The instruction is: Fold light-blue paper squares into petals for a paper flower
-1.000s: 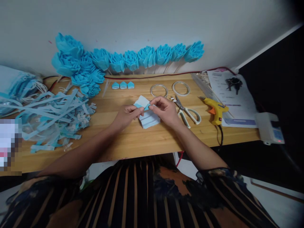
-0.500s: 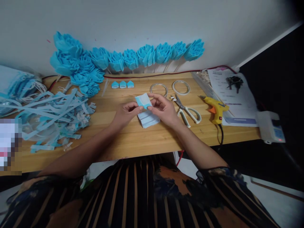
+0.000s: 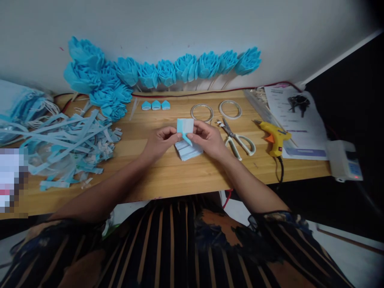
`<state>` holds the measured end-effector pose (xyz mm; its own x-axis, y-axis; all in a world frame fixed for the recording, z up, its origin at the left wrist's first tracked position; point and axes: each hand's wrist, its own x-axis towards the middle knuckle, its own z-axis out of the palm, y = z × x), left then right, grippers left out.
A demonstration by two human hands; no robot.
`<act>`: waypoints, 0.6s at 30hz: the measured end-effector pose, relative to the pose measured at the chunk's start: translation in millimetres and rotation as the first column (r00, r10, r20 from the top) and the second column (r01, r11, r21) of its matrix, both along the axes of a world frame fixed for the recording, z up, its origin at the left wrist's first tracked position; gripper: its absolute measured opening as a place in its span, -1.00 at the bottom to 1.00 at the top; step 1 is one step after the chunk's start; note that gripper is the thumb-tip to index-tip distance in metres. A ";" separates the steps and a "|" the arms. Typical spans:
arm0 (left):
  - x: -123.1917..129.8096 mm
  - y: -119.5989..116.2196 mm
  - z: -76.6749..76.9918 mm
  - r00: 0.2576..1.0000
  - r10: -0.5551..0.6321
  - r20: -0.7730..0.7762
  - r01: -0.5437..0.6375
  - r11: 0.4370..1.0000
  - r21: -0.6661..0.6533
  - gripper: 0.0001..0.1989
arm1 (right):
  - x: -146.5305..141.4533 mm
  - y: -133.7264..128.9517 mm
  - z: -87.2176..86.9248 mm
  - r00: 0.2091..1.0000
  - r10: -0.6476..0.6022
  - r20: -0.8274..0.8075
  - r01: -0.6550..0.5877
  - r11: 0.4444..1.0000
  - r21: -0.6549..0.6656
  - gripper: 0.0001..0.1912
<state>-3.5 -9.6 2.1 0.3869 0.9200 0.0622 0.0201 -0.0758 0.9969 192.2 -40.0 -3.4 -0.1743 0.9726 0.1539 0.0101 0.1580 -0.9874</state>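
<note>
Between my two hands is a small square of blue-and-white fabric (image 3: 186,126), with a folded blue flap along its lower part. My left hand (image 3: 163,142) pinches its left edge between thumb and fingers. On the other side my right hand (image 3: 208,140) grips the right edge, thumb at the folded flap. Just below the held piece lies a stack of pale fabric squares (image 3: 189,152) on the wooden table (image 3: 144,176). Three small folded blue petals (image 3: 156,105) sit in a row farther back.
Scissors (image 3: 237,140), tape rolls (image 3: 202,113) and a yellow glue gun (image 3: 276,138) lie to the right, near papers with keys (image 3: 299,103). Blue fabric flowers (image 3: 186,68) line the wall. A heap of fabric strips (image 3: 72,148) covers the left side.
The fabric square has turned more upright between my hands, and its blue flap now slants down toward my right thumb. Both hands stay close together over the stack.
</note>
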 end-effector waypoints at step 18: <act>-2.2 -3.6 4.0 0.995 -0.005 -0.097 0.006 1.000 0.007 -0.68 | -1.9 -1.6 3.3 0.990 -0.023 0.136 0.022 1.000 0.008 -0.69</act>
<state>-5.7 -13.2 6.1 0.3964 0.9176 0.0306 0.1160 -0.0831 0.9898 190.3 -41.6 -0.1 -0.1724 0.9756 0.1361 0.1476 0.1622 -0.9756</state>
